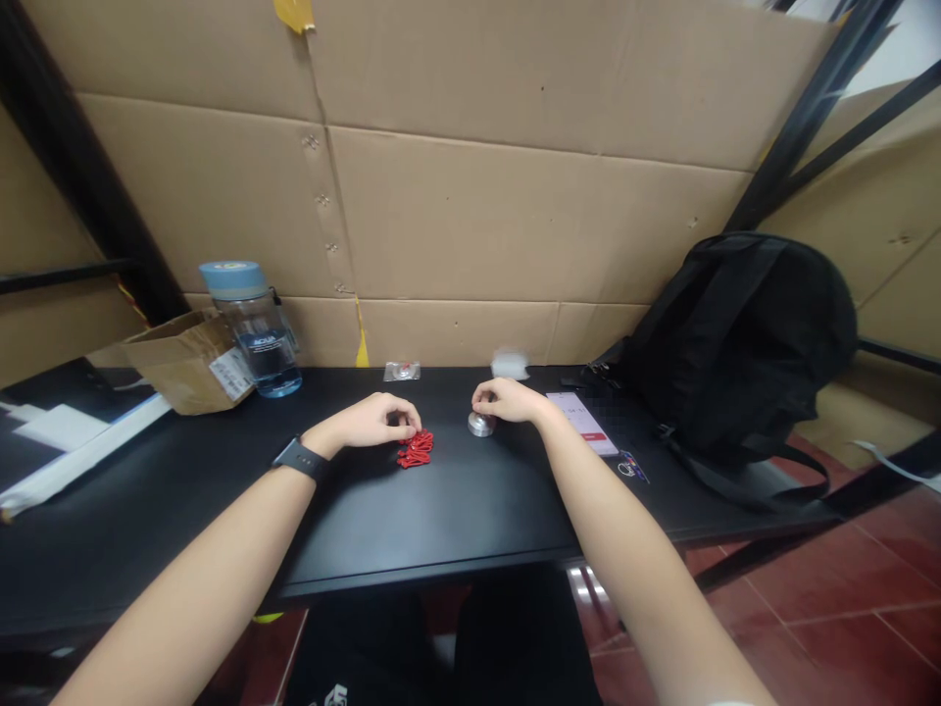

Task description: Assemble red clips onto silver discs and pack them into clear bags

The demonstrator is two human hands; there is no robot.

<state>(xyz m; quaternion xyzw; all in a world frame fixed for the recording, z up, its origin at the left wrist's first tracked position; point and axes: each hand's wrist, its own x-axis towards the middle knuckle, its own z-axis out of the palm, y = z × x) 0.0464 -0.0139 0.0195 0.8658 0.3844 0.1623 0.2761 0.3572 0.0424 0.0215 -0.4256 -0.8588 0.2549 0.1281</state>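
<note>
My left hand (376, 420), with a dark watch (298, 457) on its wrist, rests at the upper left edge of a small pile of red pieces (416, 451). Its thumb and fingers are bent together at the red pieces; the pieces look thin and twisted, too small to name surely. To the right, my right hand (504, 400) has its fingertips pinched together on top of a small round silver metal container (481, 426). What lies between those fingertips is hidden. Both hands are low over the black table (441, 529).
A water bottle (254, 333) and an open cardboard box (191, 368) stand at left. Behind lie a small clear packet (402, 372) and a whitish blurred item (510, 366). A phone (580, 422), a card (633, 467) and a black backpack (735, 343) are at right. Cardboard (470, 216) backs the table.
</note>
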